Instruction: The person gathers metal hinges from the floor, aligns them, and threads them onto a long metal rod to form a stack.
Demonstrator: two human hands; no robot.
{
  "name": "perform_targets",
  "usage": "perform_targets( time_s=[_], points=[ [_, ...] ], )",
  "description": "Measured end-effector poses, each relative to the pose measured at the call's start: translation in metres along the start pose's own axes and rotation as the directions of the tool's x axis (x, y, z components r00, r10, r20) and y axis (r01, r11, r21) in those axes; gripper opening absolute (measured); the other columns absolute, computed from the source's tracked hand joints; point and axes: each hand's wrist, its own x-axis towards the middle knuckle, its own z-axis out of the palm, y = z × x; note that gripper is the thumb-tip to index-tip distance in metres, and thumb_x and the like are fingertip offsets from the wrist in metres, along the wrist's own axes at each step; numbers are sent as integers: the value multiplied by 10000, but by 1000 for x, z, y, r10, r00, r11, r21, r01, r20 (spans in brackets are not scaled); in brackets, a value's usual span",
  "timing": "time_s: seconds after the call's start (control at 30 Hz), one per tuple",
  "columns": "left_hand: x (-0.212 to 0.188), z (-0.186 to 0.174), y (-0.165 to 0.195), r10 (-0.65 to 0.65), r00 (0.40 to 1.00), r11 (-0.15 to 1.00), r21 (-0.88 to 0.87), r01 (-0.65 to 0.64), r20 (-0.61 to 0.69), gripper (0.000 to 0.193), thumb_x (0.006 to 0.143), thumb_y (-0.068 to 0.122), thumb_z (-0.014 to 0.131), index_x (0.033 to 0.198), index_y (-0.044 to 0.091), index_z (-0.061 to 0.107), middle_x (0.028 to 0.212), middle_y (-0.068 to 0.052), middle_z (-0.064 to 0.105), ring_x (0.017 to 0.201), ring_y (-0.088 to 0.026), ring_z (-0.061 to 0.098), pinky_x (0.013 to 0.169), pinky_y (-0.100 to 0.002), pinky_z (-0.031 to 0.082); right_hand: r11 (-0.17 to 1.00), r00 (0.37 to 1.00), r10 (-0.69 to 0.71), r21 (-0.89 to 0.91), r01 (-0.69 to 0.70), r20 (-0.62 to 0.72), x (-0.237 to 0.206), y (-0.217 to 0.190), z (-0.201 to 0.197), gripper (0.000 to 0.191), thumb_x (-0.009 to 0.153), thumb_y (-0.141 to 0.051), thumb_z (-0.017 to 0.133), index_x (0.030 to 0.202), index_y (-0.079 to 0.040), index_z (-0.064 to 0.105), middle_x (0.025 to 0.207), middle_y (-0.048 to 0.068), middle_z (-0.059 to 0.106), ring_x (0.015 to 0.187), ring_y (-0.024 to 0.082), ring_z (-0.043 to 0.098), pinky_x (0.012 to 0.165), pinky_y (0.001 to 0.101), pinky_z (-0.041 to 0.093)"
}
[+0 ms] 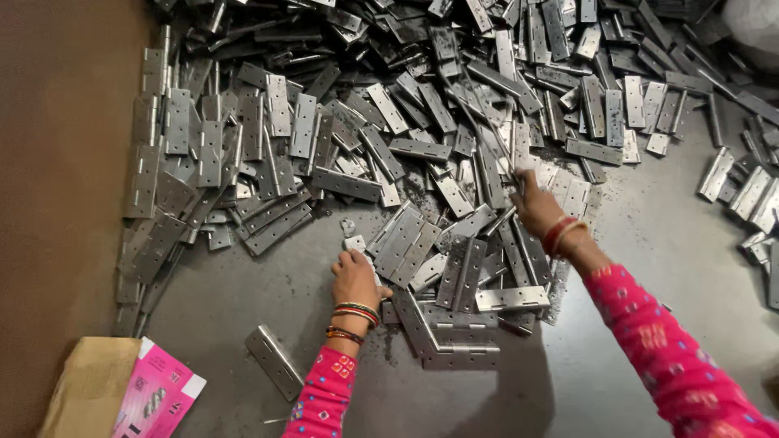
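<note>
A big heap of flat steel hinge leaves [389, 122] covers a grey metal table [633, 243]. My left hand [355, 277] rests at the heap's near edge, its fingers closed on a small hinge piece [354, 242]. My right hand [535, 205] reaches further into the heap and grips a long thin metal rod [479, 122] that slants up and to the left over the hinges. Both arms wear pink patterned sleeves and bangles. A single hinge leaf [274, 361] lies apart, left of my left forearm.
A pink printed box [158, 397] lies on a brown cardboard carton [89, 385] at the bottom left. More hinges [751, 195] are scattered at the right edge. A brown surface [57, 178] borders the table on the left. Metal dust lies between the hinges.
</note>
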Motion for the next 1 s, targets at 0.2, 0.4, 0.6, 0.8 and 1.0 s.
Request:
perform_targets(
  time_s=[0.2,0.4,0.6,0.8,1.0],
  points=[
    [5,-3,-6,25,1000,1000,-6,-25,4,1039,583,356,990,1359,-74,448,1266,-190,521,1152,-380,560,941,-409,534,980,964,-195,-5,198,-183,-112,108,72,557,978,-224,546,1456,-149,270,803,314,652,669,560,613,591,628,471],
    [10,1,-17,61,998,994,-92,-62,-17,884,705,342,932,1347,-55,472,1268,-204,509,1156,-414,543,923,-462,524,992,949,-106,35,122,-296,-261,182,161,671,880,-188,640,1489,-241,361,944,306,725,949,504,679,735,531,577],
    [4,14,-14,29,996,999,-42,-33,-81,774,747,264,884,1350,-26,496,1264,-169,528,1136,-393,572,869,-462,561,949,866,-286,3,315,-409,-275,155,117,682,879,-160,659,1501,-226,389,987,287,727,870,439,714,662,437,575],
    [9,12,-10,0,994,1000,-12,-1,-107,713,734,242,891,1286,-18,521,1235,-161,543,1112,-383,593,845,-443,580,940,911,-340,-47,338,-233,-59,-25,32,386,1122,-296,333,1474,-143,382,511,61,514,417,222,513,381,403,425],
    [13,14,-12,6,991,1000,-15,-8,-130,712,729,237,894,1274,-33,523,1238,-169,543,1113,-383,597,834,-452,583,952,954,-290,85,295,-72,17,-112,66,375,1081,-290,406,1385,-73,370,1024,354,665,934,534,661,862,583,522]
  ],
)
